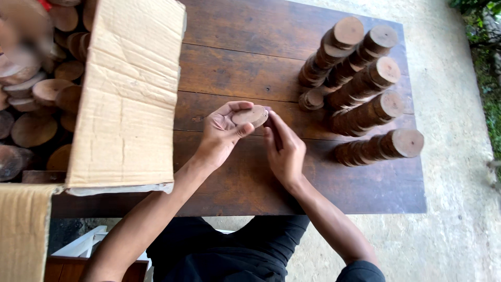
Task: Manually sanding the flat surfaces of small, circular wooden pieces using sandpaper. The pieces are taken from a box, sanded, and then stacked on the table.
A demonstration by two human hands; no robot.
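A round wooden slice lies in the palm of my left hand, with the thumb and fingers curled around its edge. My right hand is beside it, fingertips touching the slice's right edge. Both hands hover over the dark wooden table. To the right stand several tall stacks of wooden slices, and a single short stack sits closest to my right hand.
An open cardboard box with its flap up stands at the left, filled with loose wooden slices. Concrete floor lies beyond the table's right edge. A white object shows under the table's near edge.
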